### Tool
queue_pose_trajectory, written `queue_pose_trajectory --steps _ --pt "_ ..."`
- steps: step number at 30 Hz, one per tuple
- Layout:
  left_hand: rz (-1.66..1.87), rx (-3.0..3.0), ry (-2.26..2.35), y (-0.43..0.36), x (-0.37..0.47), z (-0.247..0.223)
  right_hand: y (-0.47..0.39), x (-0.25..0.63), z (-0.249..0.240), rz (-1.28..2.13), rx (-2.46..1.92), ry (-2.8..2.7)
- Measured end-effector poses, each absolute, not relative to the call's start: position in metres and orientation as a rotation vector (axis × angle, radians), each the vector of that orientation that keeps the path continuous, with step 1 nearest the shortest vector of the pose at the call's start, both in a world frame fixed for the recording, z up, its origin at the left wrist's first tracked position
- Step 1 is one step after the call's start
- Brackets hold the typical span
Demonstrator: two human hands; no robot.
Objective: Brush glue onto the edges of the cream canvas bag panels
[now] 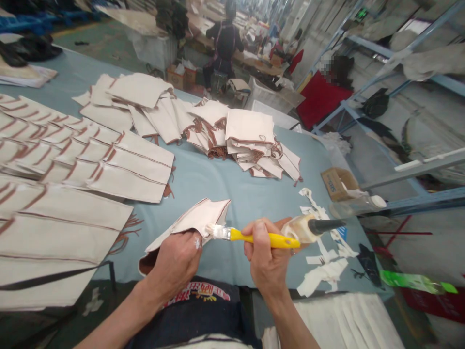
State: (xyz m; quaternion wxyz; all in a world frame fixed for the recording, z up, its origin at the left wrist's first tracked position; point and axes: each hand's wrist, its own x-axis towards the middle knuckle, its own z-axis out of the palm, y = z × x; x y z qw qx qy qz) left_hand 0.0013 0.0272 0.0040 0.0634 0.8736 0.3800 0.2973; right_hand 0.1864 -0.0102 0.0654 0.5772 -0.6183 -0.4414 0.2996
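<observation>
My right hand (267, 254) grips a paintbrush (263, 238) by its yellow handle. White stuff coats the bristles, which touch the edge of a cream fabric piece (205, 215) with brown trim. Closed around the near side of that piece is my left hand (178, 259), with a white smear near the thumb; its fingertips are partly hidden by the cloth. The piece is tilted and gapes at its lower left, showing a brown inside. Just beyond the brush handle stands a pale container (301, 229) with a dark spout.
Overlapping rows of cream pieces (134, 167) cover the table's left. Loose piles of similar pieces (250, 127) lie at the back. White scraps (327, 274), a cardboard box (339, 183) and a plastic bottle (358, 206) are at the right. A person (223, 46) is in the background.
</observation>
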Motion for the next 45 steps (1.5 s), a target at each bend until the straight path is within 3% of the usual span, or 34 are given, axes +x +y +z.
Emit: queue_pose_trajectory --steps 8,12,18,23,31,37,45 --pt "0.941 2.626 1.158 0.028 0.003 0.000 -0.001 0.183 0.056 0.803 -1.474 -0.966" --pt "0.908 2.624 1.161 0.028 0.001 0.000 -0.003 0.201 0.050 0.633 -1.550 -1.036" --pt "0.884 2.598 1.080 0.029 0.003 0.001 -0.002 0.211 0.075 0.191 -1.308 -1.731" --pt "0.867 2.542 1.024 0.027 0.001 -0.003 0.003 0.196 0.082 0.214 -1.013 -2.079" --pt "0.921 2.480 1.030 0.026 -0.006 -0.002 0.008 0.209 0.079 0.232 -1.091 -1.942" --pt "0.863 2.441 1.026 0.028 -0.005 -0.004 -0.005 0.191 0.073 0.467 -0.940 -1.964" --pt "0.828 2.481 0.989 0.029 -0.003 -0.004 -0.013 0.207 0.078 0.298 -1.215 -1.690"
